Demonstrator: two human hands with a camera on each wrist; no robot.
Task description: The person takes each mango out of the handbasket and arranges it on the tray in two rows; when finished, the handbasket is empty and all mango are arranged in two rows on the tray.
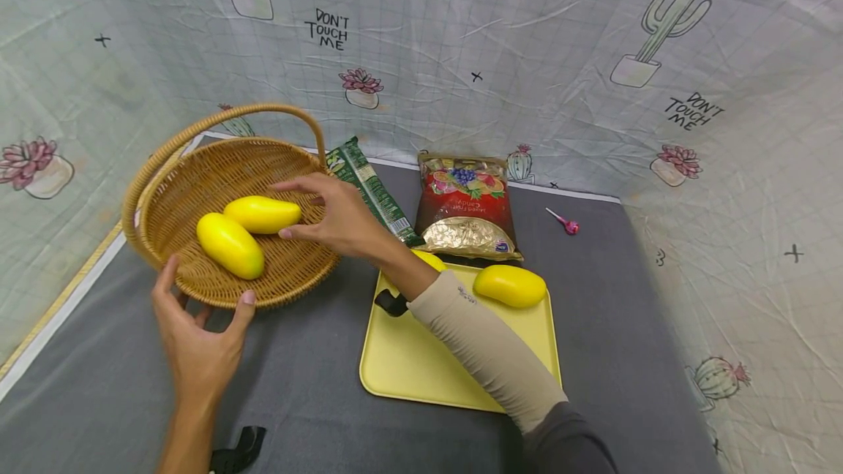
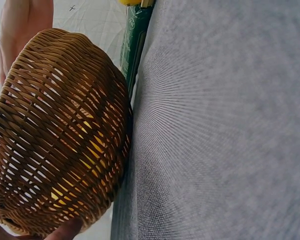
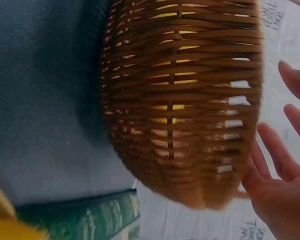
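A brown wicker basket (image 1: 309, 269) with an arched handle stands at the left of the head view. Two yellow mangoes (image 1: 230, 246) lie inside it. My left hand (image 1: 200, 346) holds the near side of the basket, thumb and fingers spread along its rim; the left wrist view shows fingertips against the weave. Over the basket's right part is my right hand (image 1: 345, 218), its fingers extended and thumb apart, holding nothing. Its thumb tip is close to the farther mango (image 1: 263, 215). In the right wrist view, the right hand's fingers (image 3: 277, 150) reach past the basket rim.
A yellow tray (image 1: 408, 364) under the right forearm bears a mango (image 1: 510, 286) and another partly hidden mango (image 1: 429, 260). Behind it lie a red candy bag (image 1: 467, 203) and a green packet (image 1: 372, 189). A pink lollipop (image 1: 570, 226) lies farther right. Printed cloth hangs behind.
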